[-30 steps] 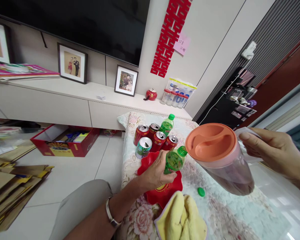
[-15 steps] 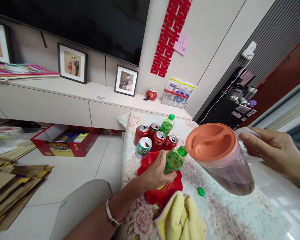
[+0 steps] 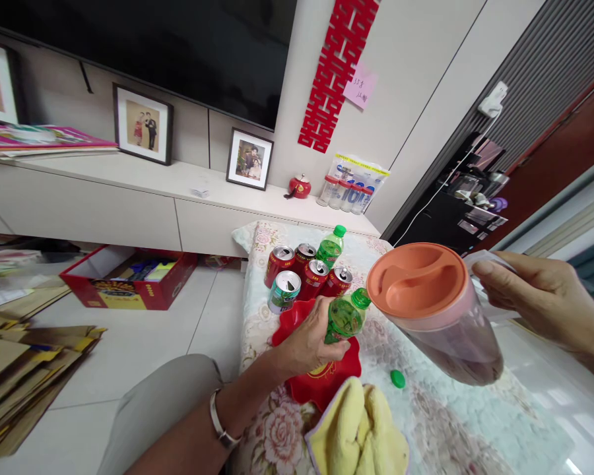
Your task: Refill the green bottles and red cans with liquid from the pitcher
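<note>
My left hand [image 3: 309, 340] is wrapped round a green plastic bottle [image 3: 345, 318], tilted over a red scalloped tray [image 3: 346, 369]. In my right hand [image 3: 544, 297] is the handle of a clear pitcher [image 3: 465, 349] with an orange lid [image 3: 418, 280]. The pitcher leans toward the bottle, its lid edge close to the bottle's mouth, and dark liquid lies inside it. Whether liquid is flowing I cannot tell. A loose green cap [image 3: 397, 379] lies on the floral tablecloth [image 3: 282, 429]. Nearer me is a folded yellow cloth [image 3: 359, 429].
Several drink cans [image 3: 313, 280] and a second green bottle [image 3: 330, 247] stand behind the tray. Beyond the table, a white cabinet [image 3: 202, 191] carries framed photos [image 3: 251, 159], a red jar [image 3: 299, 187] and glass jars [image 3: 344, 196]. A red box [image 3: 129, 280] and flattened cardboard [image 3: 30, 369] lie on the floor.
Almost nothing differs. Both hands keep their hold on the bottle and the pitcher in nearly the same place, with only a slight shift of the view.
</note>
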Motion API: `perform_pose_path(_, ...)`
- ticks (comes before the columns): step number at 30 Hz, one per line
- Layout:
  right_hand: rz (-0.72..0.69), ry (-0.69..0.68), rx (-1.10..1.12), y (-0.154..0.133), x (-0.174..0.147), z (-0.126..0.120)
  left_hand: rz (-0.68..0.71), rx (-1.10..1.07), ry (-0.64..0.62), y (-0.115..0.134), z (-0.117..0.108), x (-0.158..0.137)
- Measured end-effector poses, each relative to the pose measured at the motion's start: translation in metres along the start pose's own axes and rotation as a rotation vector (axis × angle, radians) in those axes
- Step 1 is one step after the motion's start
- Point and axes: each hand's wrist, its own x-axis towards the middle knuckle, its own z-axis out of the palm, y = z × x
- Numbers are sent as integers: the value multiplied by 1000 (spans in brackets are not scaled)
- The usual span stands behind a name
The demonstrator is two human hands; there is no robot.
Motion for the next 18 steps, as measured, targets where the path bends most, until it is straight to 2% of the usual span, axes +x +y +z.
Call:
perform_pose_path(6,37,-47,24,4,0,-1,-3,16,-4,0,0,0)
perform_pose_path(18,39,-33,25,-3,0,0,10,7,3,-1,0,0)
